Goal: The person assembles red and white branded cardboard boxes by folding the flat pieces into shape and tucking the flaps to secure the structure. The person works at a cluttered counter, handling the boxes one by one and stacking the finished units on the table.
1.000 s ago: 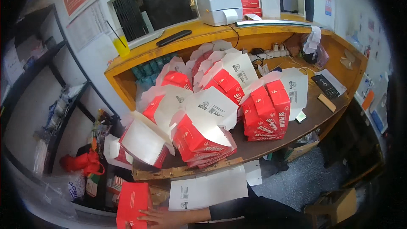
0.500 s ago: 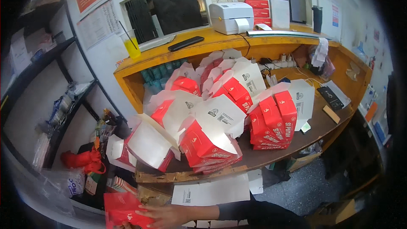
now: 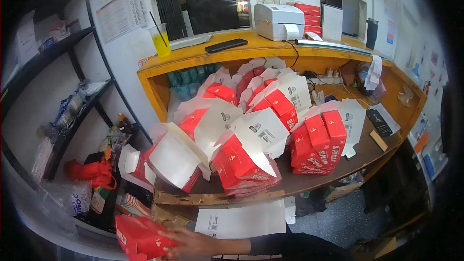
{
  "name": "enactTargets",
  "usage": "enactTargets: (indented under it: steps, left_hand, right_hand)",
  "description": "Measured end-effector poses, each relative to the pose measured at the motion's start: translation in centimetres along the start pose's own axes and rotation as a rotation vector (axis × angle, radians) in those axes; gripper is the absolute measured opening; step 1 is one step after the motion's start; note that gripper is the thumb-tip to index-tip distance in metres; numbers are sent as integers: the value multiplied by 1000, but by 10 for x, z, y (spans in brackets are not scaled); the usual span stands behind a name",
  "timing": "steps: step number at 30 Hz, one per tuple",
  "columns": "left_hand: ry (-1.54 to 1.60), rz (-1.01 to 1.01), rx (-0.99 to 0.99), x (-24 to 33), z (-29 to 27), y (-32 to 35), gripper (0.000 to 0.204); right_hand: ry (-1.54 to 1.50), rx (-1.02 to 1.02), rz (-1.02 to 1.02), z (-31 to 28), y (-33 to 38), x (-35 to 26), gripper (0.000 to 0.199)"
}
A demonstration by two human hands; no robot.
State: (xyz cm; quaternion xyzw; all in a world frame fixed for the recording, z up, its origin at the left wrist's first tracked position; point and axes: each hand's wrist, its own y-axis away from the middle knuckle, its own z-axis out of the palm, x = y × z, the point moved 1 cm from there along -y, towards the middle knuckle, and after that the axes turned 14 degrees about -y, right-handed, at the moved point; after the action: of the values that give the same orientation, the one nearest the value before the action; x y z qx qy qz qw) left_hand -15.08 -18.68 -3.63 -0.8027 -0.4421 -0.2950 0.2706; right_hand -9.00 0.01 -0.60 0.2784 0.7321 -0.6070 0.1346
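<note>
At the lower left edge, my right hand [image 3: 189, 242] grips a red folded carton box [image 3: 139, 236] by its right side, with the fingers over its edge. My right forearm, in a dark sleeve, comes in from the lower right. My left hand does not show. Flat white carton sheets [image 3: 240, 220] lie just beyond my right wrist. On the brown table ahead stand nested stacks of red boxes with white open flaps: a front stack [image 3: 241, 166], a right stack [image 3: 316, 145] and a box [image 3: 171, 159] tipped over at the left.
A yellow shelf [image 3: 193, 60] behind the stacks bears a white label printer [image 3: 279, 21], a dark phone [image 3: 226, 45] and a cup of yellow drink [image 3: 161, 43]. Black shelving [image 3: 72, 58] stands at the left. A brown block [image 3: 378, 141] lies on the table's right side.
The red box in my right hand has turned and tilted, showing a different side. Left-hand fingertips beneath it have gone from sight. The whole view has shifted slightly.
</note>
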Motion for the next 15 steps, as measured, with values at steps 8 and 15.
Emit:
enactTargets:
  steps: [8,15]
  left_hand:
    - [-270,90,-633,11,-12,50,43]
    - [-516,-230,-755,-39,5,72,49]
  right_hand:
    - [2,-356,187,14,23,7,43]
    - [129,-627,153,43,74,13,30]
